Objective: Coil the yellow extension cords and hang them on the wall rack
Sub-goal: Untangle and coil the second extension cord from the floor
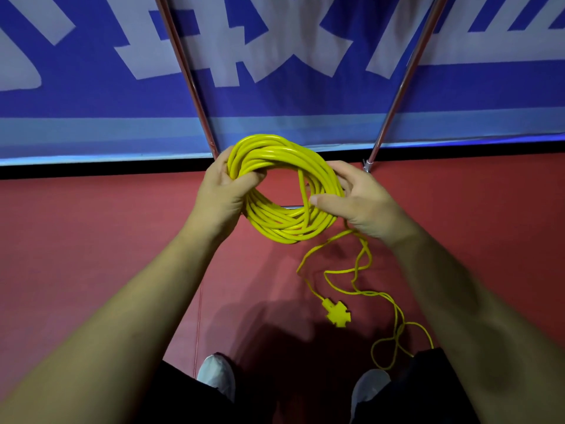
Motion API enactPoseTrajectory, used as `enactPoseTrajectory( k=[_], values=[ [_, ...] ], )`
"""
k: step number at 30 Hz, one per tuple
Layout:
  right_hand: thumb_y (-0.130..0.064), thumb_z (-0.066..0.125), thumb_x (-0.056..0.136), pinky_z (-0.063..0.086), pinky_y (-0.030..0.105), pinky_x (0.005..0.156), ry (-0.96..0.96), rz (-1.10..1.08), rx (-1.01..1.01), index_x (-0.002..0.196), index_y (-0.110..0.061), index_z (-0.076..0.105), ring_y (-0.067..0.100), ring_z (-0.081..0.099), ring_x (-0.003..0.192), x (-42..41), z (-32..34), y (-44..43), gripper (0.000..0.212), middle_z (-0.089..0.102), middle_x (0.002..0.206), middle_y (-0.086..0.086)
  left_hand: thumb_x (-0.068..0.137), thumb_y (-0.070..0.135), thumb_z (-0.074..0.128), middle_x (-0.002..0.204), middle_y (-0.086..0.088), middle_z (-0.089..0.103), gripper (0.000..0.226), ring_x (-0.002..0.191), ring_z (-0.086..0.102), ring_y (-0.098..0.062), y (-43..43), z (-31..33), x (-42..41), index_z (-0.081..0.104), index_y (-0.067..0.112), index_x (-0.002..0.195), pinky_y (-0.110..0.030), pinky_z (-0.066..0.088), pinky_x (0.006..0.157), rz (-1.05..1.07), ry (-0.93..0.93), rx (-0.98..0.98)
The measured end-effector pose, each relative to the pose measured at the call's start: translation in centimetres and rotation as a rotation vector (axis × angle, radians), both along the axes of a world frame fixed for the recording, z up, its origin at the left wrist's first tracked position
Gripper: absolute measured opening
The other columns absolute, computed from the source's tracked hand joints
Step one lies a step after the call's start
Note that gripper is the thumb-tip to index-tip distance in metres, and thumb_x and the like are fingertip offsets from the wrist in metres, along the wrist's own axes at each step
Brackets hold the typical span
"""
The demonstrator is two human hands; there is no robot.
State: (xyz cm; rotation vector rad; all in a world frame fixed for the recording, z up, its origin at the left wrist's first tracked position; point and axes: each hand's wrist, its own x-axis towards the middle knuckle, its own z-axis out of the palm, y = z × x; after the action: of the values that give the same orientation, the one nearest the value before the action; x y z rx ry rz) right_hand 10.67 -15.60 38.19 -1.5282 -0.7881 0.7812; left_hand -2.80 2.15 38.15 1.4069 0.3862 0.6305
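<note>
We hold the yellow cord coil (284,228) up before us over the red floor (91,240), both forearms stretched forward. Our left hand (223,191) sits on the coil's left side, our right hand (363,203) on its right. Below the coil its loose tail (363,270) trails to the floor, ending in a cross-shaped socket block (337,314). Beyond the coil, metal poles (189,75) slant before a blue banner (275,96). Our left fingers curl round the bundled strands; our right thumb and fingers pinch the coil's right edge
</note>
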Motion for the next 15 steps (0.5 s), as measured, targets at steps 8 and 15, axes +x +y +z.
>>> enactPoseTrajectory(
  k=[8,15],
  values=[
    [-0.010,0.071,0.078,0.052,0.042,0.071,-0.151,-0.113,0.037,0.100,-0.019,0.066,0.016,0.059,0.075,-0.4,0.6,-0.1,0.025,0.069,0.085,0.014,0.071,0.008,0.068,0.081,0.002,0.065,0.040,0.073,0.059,-0.017,0.3,0.0,-0.3,0.060,0.014,0.110,-0.029,0.048,0.060,-0.086,0.108,0.068],
    [-0.033,0.063,0.069,0.050,0.047,0.069,-0.672,0.042,-0.264,0.095,-0.020,0.062,0.024,0.054,0.070,0.4,1.4,-0.5,0.029,0.059,0.072,0.001,0.075,0.003,0.081,0.105,-0.006,0.069,0.062,0.091,0.069,-0.017,1.3,-0.2,-1.1,0.051,0.015,0.129,-0.027,0.056,0.071,-0.369,0.358,0.565]
  ],
)
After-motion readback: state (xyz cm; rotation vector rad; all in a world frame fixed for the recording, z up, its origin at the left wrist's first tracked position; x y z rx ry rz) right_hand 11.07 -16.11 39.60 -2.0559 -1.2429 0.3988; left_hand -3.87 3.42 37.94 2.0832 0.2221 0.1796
